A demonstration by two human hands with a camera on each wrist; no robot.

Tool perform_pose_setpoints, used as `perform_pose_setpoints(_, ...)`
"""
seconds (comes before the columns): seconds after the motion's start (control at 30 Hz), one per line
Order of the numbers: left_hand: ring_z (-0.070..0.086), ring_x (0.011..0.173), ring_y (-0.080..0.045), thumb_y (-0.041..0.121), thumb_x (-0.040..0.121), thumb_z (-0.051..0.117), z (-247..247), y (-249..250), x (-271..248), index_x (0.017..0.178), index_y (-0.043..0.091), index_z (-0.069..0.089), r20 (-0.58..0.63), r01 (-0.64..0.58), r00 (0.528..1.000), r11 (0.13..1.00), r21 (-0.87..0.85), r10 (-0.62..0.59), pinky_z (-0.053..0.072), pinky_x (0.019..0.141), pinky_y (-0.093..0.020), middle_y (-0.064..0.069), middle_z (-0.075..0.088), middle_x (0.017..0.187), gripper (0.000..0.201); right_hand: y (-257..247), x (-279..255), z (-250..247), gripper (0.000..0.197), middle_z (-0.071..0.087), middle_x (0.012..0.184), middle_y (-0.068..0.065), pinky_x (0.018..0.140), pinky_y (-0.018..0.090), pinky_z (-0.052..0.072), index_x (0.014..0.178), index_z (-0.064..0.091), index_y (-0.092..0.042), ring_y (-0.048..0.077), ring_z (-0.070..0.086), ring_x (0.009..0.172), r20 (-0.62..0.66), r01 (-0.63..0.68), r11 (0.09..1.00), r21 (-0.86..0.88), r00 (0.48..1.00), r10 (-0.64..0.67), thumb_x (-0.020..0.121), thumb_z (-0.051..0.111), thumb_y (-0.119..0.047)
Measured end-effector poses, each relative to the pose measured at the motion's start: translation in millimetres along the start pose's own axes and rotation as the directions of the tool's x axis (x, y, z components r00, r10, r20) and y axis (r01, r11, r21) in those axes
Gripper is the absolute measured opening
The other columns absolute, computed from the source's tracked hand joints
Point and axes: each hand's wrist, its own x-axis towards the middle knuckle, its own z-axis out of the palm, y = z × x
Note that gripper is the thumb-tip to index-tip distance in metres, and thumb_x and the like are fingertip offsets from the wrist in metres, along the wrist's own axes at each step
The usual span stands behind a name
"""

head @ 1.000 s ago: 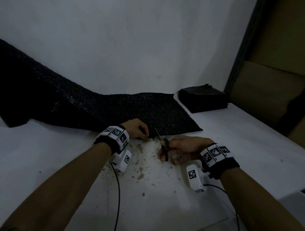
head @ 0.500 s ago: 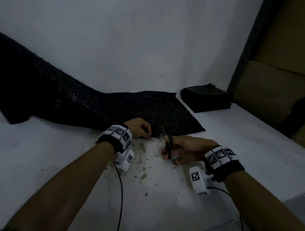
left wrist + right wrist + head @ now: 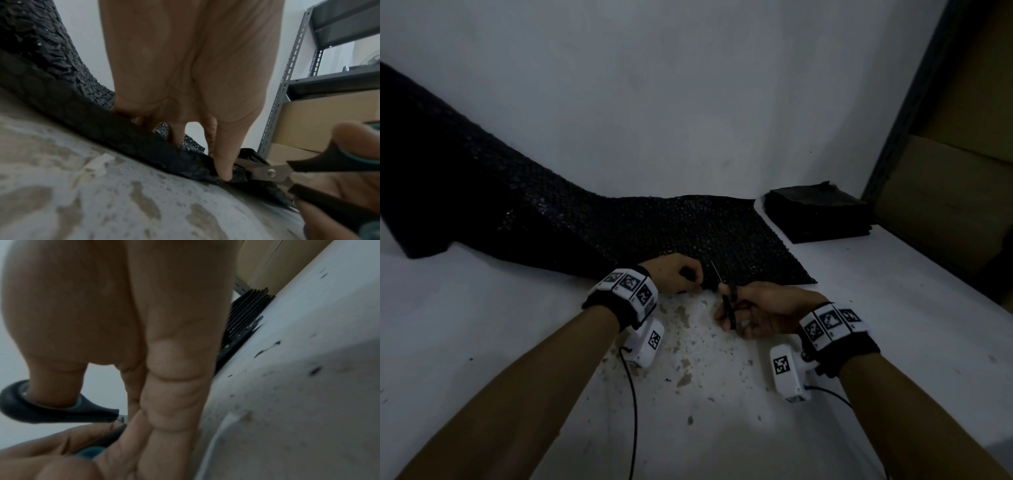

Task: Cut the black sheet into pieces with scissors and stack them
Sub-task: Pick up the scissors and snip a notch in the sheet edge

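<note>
White work surface (image 3: 893,325): matte, lit dimly, scuffed, with a patch of brownish chipped stains and specks at 6 o'clock of centre in the head view; dark flecks scattered toward 3 o'clock. Plain white wall (image 3: 654,102): unmarked, runs behind the surface from 9 to 1 o'clock, meeting it in a soft curve. Metal shelving unit (image 3: 287,91): grey slotted-angle upright with dark shelves, at 3 o'clock in the left wrist view, seen as a dark post at 2 o'clock in the head view. Cardboard boxes (image 3: 320,123): tan, stacked on the lower shelves, at 3 o'clock. Light: low, cool, even; its source cannot be seen.
</note>
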Motion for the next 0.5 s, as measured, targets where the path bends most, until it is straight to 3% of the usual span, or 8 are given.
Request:
perform_pose_setpoints(0.23, 0.051, 0.074, -0.013, 0.030, 0.097, 0.061, -1.6, 0.4, -3.8, 0.102, 0.018, 0.062, 0.022, 0.008, 1.000, 1.000, -0.003, -0.008, 0.047, 0.075, -0.032, 0.008, 0.057, 0.085, 0.013, -3.1, 9.6, -0.1, 0.063, 0.068, 0.086, 0.011, 0.060, 0.025, 0.046, 0.108, 0.067, 0.003, 0.016, 0.052, 0.065, -0.048, 0.051, 0.998, -0.022, 0.997, -0.052, 0.083, 0.064, -0.055)
perform_pose_setpoints(0.5, 0.048, 0.068, -0.007, 0.031, 0.097, 0.061, -1.0, 2.8, -6.7, 0.098, 0.021, 0.061, -0.008, 0.017, 1.000, 1.000, 0.019, -0.017, 0.042, 0.067, -0.024, 0.013, 0.053, 0.080, 0.009, -0.8, 11.7, 0.5, 0.053, 0.066, 0.080, 0.010, 0.060, 0.025, 0.044, 0.103, 0.070, 0.001, 0.014, 0.056, 0.061, -0.092, 0.102, 0.994, -0.032, 0.990, -0.105, 0.080, 0.069, -0.047)
